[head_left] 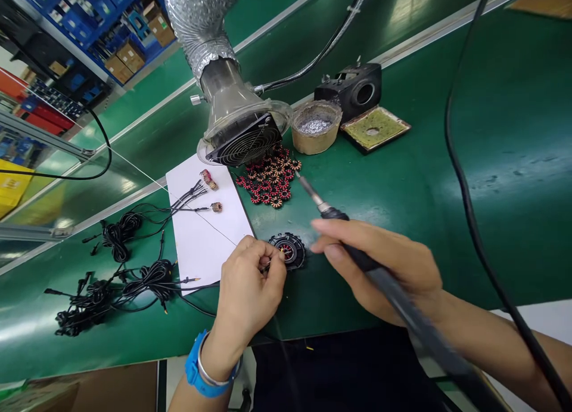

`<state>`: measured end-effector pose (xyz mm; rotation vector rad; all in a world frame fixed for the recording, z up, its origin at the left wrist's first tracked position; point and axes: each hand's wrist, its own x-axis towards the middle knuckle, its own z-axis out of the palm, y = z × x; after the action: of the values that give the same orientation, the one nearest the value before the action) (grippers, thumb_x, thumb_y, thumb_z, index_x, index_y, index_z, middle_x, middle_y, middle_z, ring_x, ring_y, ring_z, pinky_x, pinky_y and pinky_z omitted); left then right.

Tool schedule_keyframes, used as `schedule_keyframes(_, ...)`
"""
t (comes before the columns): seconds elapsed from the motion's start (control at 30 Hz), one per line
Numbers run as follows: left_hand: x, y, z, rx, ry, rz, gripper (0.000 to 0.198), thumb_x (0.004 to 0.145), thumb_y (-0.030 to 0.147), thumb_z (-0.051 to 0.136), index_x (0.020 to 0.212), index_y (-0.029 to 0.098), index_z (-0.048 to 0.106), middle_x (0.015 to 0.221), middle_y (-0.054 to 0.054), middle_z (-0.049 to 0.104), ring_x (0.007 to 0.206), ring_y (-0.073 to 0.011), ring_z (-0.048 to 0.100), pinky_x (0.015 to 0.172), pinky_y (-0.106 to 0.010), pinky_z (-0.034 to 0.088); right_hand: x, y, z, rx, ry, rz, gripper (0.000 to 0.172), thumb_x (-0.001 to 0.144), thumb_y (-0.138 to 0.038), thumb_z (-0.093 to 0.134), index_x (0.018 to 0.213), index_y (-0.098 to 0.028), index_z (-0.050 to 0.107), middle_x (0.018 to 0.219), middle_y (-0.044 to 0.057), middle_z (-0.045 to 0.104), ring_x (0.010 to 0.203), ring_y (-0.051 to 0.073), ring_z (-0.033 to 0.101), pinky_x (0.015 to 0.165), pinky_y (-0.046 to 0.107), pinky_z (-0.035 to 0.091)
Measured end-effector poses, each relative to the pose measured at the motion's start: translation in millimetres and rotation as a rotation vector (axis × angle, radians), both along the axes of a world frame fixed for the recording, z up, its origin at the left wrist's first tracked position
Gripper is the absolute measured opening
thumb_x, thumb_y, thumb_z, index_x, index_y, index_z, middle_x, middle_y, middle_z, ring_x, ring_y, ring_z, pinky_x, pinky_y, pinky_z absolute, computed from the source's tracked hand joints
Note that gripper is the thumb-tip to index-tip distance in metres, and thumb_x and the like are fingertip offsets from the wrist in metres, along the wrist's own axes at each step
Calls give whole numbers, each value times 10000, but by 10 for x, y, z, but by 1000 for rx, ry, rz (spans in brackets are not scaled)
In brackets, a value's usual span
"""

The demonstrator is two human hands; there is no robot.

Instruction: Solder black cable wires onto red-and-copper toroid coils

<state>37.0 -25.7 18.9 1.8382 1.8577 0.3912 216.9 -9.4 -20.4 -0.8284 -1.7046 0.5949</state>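
Soldering iron [404, 301] gripped in right hand [384, 269], left hand [248, 287] pinching a wire [201, 287] — green bench mat [513, 102], blue shelves [75, 18] behind.

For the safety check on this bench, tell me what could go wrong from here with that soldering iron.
The soldering iron tip points toward the toroid coils, so a slip could scorch their windings. The right hand holds it close to the left hand, which pinches a wire end, risking a burn. The white paper sheet nearby could also scorch.
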Motion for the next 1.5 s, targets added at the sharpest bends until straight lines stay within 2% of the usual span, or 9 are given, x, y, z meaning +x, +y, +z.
schedule_keyframes(0.1, -11, 28, 22, -30, -4, -8, 165, 866, 221, 541, 729, 191, 627, 719, -2, 547, 641, -132, 529, 595, -252, 393, 104, -74, 20, -31, 85, -10, 428, 860, -118, 561, 1265, -251, 585, 835, 39, 661, 671, 182, 601, 579, 328, 492)
schedule_keyframes(0.2, -30, 55, 28, -50, -10, -15, 164, 855, 221, 548, 717, 193, 632, 714, 0, 550, 627, -126, 524, 572, -245, 385, 187, -156, -10, -135, 125, -2, 362, 849, -150, 547, 1186, -252, 631, 801, 43, 641, 611, 179, 562, 511, 325, 452)
schedule_keyframes(0.37, -55, 84, 13, -65, -33, -24, 166, 855, 225, 547, 714, 195, 630, 709, 3, 554, 611, -119, 519, 550, -237, 378, 257, -222, -97, -251, 127, -28, 208, 834, -188, 573, 1025, -233, 639, 794, 32, 656, 628, 176, 600, 510, 301, 457)
schedule_keyframes(0.6, -63, 69, -1, -58, -36, -22, 179, 864, 239, 543, 711, 193, 625, 696, 7, 541, 594, -115, 507, 548, -239, 379, 230, -185, -70, -240, 100, -24, 152, 844, -203, 543, 975, -225, 618, 732, 23, 647, 566, 167, 593, 470, 289, 436)
schedule_keyframes(0.9, -54, 78, 4, -55, -9, -26, 168, 858, 233, 545, 714, 197, 624, 702, 5, 543, 610, -122, 511, 566, -248, 382, 201, -167, -44, -215, 77, 26, 181, 833, -161, 521, 984, -220, 602, 740, 27, 645, 609, 182, 616, 493, 301, 445)
schedule_keyframes(1.27, -50, 66, 25, -54, 2, -33, 156, 853, 227, 553, 718, 199, 626, 709, 7, 549, 617, -123, 519, 564, -250, 383, 168, -138, 46, -182, 85, 78, 221, 795, -113, 514, 964, -207, 620, 661, 14, 604, 520, 144, 517, 456, 284, 420)
schedule_keyframes(1.5, -50, 65, 26, -62, 2, -38, 158, 862, 234, 547, 728, 203, 625, 722, 12, 549, 623, -118, 518, 582, -254, 382, 192, -154, 35, -173, 85, 80, 258, 787, -104, 508, 995, -217, 608, 676, 23, 603, 542, 160, 533, 466, 306, 432)
